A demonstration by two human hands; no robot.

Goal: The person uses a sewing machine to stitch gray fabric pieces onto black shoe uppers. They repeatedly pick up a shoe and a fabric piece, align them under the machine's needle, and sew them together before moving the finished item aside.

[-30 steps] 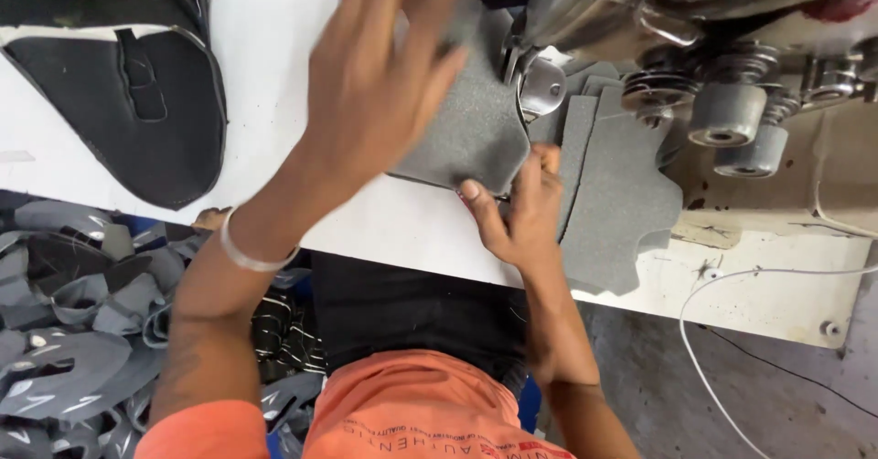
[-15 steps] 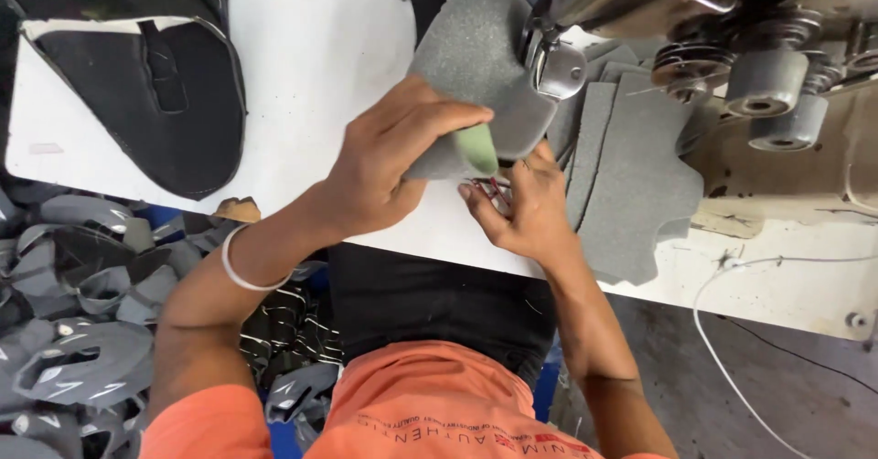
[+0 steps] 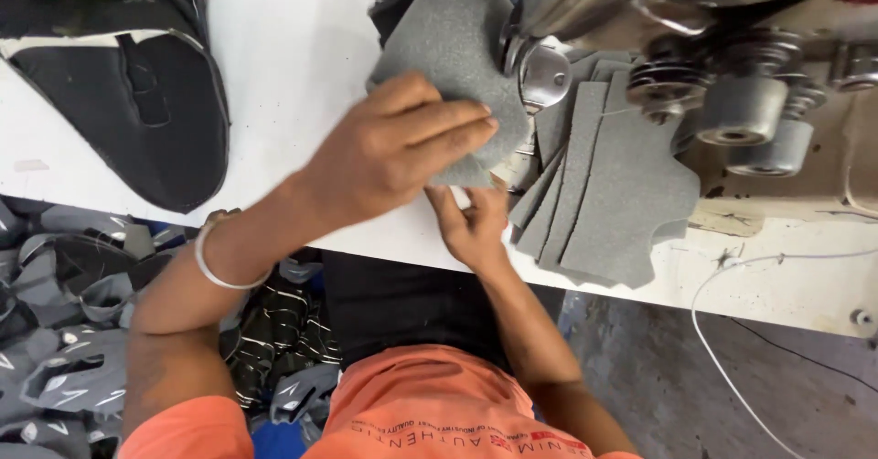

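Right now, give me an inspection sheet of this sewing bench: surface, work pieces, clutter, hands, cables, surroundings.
Surface: white tabletop, stained near the right edge.
Job's things: grey felt-like cut piece at the metal sewing machine head; stack of similar grey cut pieces beside it.
Clutter: black shaped panels with straps at the table's left.
Grippers: left hand lies flat on the grey piece; right hand touches its lower edge, partly hidden under the left.
Cables: thin white cord hanging off the table's right edge.
Surroundings: heap of grey and black cut parts below left; grey floor at right.
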